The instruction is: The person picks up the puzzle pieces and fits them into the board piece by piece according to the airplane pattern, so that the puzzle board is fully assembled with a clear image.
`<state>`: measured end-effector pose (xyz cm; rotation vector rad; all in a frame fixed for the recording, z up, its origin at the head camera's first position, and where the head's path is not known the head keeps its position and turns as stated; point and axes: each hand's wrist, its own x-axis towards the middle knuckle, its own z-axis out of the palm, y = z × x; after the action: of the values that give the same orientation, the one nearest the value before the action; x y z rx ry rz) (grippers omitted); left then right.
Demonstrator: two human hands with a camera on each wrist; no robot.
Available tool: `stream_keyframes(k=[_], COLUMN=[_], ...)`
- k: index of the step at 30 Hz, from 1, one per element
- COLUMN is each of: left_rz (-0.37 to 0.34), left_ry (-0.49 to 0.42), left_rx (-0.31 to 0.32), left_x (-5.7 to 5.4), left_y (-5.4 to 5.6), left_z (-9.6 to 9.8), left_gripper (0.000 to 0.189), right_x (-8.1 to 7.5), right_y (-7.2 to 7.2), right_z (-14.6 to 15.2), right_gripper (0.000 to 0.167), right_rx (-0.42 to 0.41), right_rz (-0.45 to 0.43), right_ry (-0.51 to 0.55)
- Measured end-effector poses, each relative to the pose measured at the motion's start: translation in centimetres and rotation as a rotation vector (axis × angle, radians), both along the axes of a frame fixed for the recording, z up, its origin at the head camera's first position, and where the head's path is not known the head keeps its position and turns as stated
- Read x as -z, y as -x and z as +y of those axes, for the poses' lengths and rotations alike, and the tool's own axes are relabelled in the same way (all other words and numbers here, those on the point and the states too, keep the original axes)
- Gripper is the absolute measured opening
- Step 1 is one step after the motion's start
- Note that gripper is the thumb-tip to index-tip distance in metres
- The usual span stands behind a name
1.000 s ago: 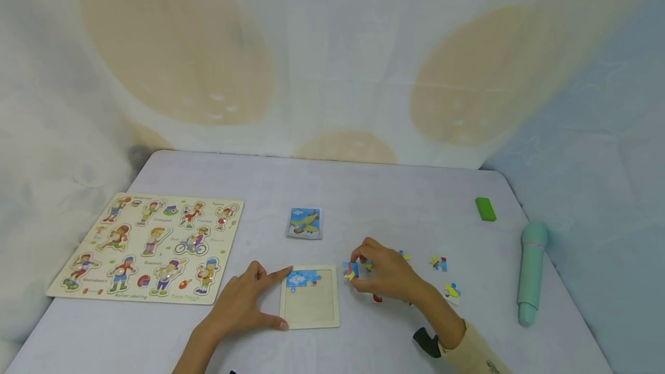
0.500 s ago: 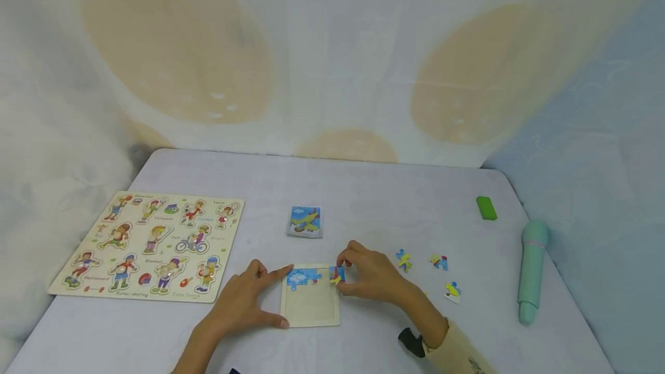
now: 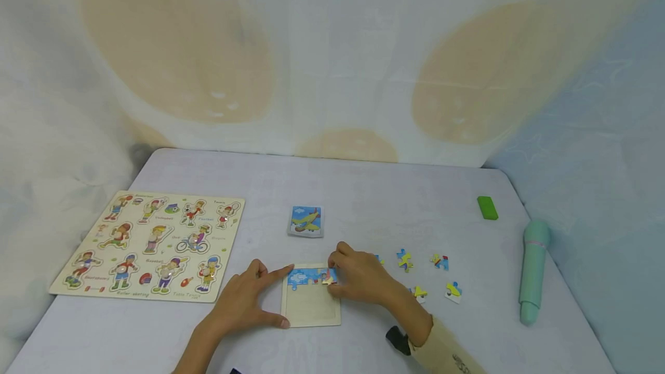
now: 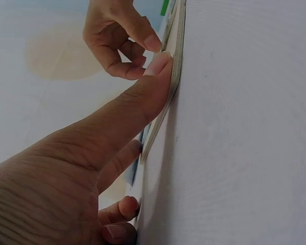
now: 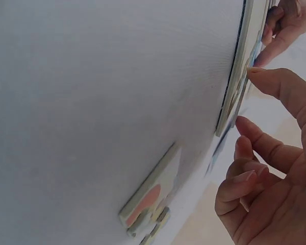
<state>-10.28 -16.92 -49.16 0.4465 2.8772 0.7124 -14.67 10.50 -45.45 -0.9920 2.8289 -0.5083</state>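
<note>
A square wooden puzzle tray [image 3: 312,310] lies on the table, with joined blue sky pieces [image 3: 301,277] along its top. My left hand [image 3: 246,303] steadies it, the index finger at its upper left corner and the thumb at its lower left, both fairly straight. At the tray's upper right corner my right hand [image 3: 363,277] pinches a blue, red and yellow puzzle piece [image 3: 328,276] between thumb and index finger. In the right wrist view this piece looks slightly tilted over the tray's rim. Several loose pieces [image 3: 404,260] lie right of the tray, one partly behind the right hand.
Behind the tray lies a small airplane picture [image 3: 305,221]. A sports peg puzzle board [image 3: 150,247] occupies the left side. At right are a green block [image 3: 487,208] and a mint-green microphone-shaped object [image 3: 533,273]. Fabric hangs behind the table [image 3: 405,195].
My right hand has moved left with the puzzle piece, from beside the tray onto its upper right corner. The left hand stays put. More loose pieces have come into view.
</note>
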Motion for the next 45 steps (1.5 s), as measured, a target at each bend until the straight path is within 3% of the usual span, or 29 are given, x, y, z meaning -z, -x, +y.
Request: stream_keyframes(k=[14, 21, 24, 29, 33, 45], left_rz=[-0.013, -0.014, -0.008, 0.001, 0.005, 0.006], left_ry=[-0.005, -0.020, -0.022, -0.017, -0.011, -0.014], left_rx=[0.002, -0.003, 0.000, 0.010, 0.010, 0.010], left_x=[0.0, 0.0, 0.0, 0.1, 0.2, -0.1], left_y=[0.1, 0.0, 0.0, 0.0, 0.0, 0.0], left_z=[0.0, 0.0, 0.0, 0.0, -0.1, 0.0], left_gripper=[0.099, 0.099, 0.099, 0.099, 0.099, 0.099], right_x=[0.2, 0.1, 0.0, 0.4, 0.7, 0.9], right_y=[0.0, -0.7, -1.6, -3.0, -3.6, -4.5], right_z=[-0.9, -0.7, -0.3, 0.0, -0.2, -0.6], right_gripper=[0.032, 0.047, 0.054, 0.060, 0.063, 0.064], right_rx=[0.026, 0.039, 0.020, -0.023, -0.022, 0.037], right_rz=[-0.002, -0.005, 0.030, 0.162, 0.212, 0.127], right_ry=[-0.039, -0.091, -0.143, -0.255, -0.282, -0.198])
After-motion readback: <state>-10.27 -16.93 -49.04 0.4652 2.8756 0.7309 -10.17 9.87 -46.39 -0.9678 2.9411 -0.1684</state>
